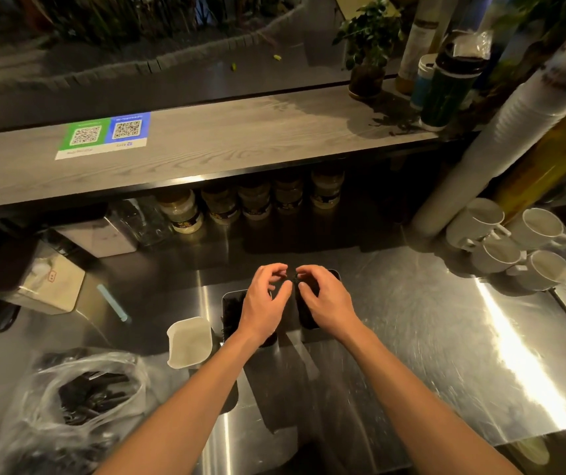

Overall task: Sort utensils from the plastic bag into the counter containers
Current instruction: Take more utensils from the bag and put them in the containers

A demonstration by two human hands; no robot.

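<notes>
Two dark rectangular containers stand side by side on the steel counter. The left container (230,308) holds black utensils, and the right container (309,320) is mostly covered by my hands. My left hand (265,303) and my right hand (324,298) hover above them with fingers curled and fingertips nearly meeting. A small black utensil piece (295,278) sits between the fingertips, and both hands seem to pinch it. A clear plastic bag (51,423) with several black utensils (94,397) lies at the near left.
A white square container (189,341) stands left of the dark ones. White mugs (511,241) sit at the right and a tissue box (48,286) at the left. Jars (182,210) line the back under a wooden shelf (206,142). A tall stack of cups (501,138) leans at the right.
</notes>
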